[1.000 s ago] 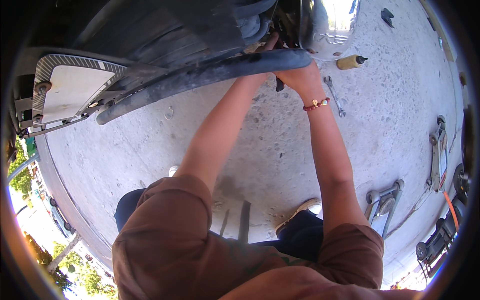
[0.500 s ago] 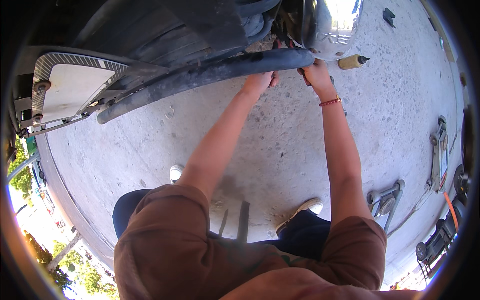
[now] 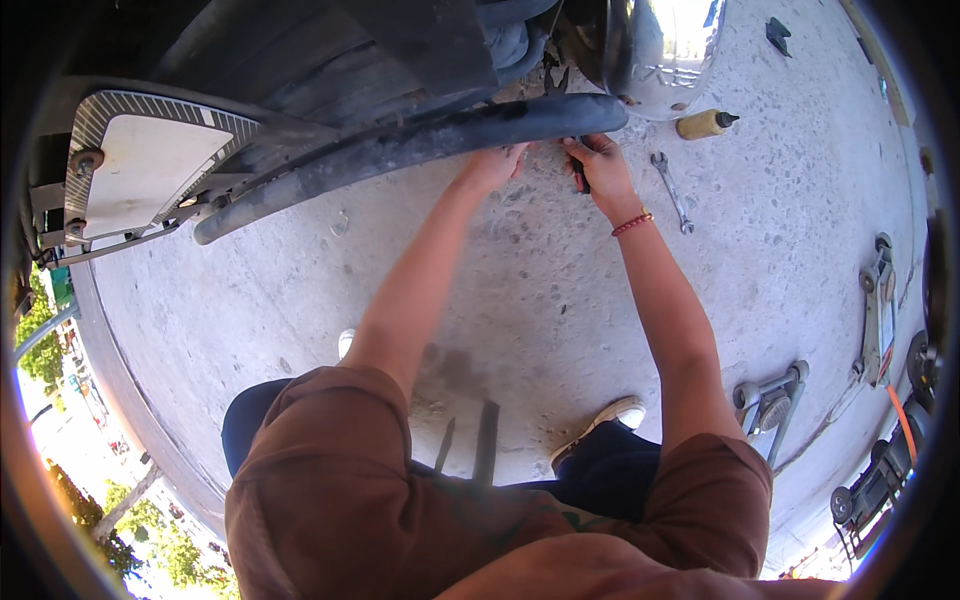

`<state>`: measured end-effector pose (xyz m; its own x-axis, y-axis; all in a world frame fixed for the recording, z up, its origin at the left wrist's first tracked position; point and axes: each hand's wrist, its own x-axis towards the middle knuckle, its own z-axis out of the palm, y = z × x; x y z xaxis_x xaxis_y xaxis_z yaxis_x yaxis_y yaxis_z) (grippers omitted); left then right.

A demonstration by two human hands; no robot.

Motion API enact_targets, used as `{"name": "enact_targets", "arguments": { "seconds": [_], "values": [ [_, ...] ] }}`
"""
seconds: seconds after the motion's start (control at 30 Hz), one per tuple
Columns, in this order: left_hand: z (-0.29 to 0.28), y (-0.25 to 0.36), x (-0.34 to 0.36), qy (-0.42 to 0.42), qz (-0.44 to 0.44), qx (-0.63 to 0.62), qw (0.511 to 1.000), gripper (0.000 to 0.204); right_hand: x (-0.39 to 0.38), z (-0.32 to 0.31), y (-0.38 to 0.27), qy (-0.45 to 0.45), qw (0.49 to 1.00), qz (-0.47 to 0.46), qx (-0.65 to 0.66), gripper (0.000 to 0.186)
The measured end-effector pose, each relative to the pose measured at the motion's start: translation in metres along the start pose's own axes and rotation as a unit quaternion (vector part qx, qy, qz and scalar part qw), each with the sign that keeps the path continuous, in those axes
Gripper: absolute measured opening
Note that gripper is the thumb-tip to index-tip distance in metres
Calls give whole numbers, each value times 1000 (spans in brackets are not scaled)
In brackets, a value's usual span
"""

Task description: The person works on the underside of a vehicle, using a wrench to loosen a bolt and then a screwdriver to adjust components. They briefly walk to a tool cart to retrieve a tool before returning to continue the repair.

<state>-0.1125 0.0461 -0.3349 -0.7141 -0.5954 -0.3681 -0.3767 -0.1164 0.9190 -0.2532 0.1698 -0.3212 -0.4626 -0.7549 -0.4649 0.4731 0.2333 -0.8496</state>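
A dark curved rubber tube (image 3: 330, 172) runs below the vehicle's dark underside (image 3: 300, 50). My left hand (image 3: 492, 168) is just below the tube, fingers curled; what they hold is hidden or too small to name. My right hand (image 3: 605, 172), with a bead bracelet at the wrist, is closed on a black-and-red tool (image 3: 582, 178) right of it, under the tube's rounded end. A silver wrench (image 3: 672, 192) lies on the floor beside my right hand. A shiny metal cylinder (image 3: 655, 60) is above the tube's end.
A yellowish bottle (image 3: 700, 126) lies right of the cylinder. A dark object (image 3: 778, 38) is farther back. Floor jacks (image 3: 770, 400) and other wheeled equipment (image 3: 878, 310) stand on the concrete floor (image 3: 540, 290) to the right. A white bordered plate (image 3: 140, 170) is fixed at left.
Both hands have come down and out from behind the tube, the left shifting leftward. The tool in my right hand now shows more, with red visible.
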Motion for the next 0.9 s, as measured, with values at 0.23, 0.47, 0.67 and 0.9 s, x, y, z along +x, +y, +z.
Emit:
{"name": "enact_targets", "arguments": {
  "seconds": [0.23, 0.47, 0.67, 0.9],
  "values": [
    [-18, -26, 30, 31, 187, 314, 930, 27, 17, 9, -7, 41, 998, -51, 0, 3],
    [-20, -34, 43, 45, 176, 345, 921, 23, 27, 8, 5, 61, 993, -96, 13, 5],
    [-18, -11, 35, -52, 94, 253, 962, 25, 24, 14, 7, 32, 991, -31, 125, 8],
    [3, 2, 23, -62, 80, 153, 983, 31, 25, -14, -7, -73, 979, 57, 183, 15]
  ]
}}
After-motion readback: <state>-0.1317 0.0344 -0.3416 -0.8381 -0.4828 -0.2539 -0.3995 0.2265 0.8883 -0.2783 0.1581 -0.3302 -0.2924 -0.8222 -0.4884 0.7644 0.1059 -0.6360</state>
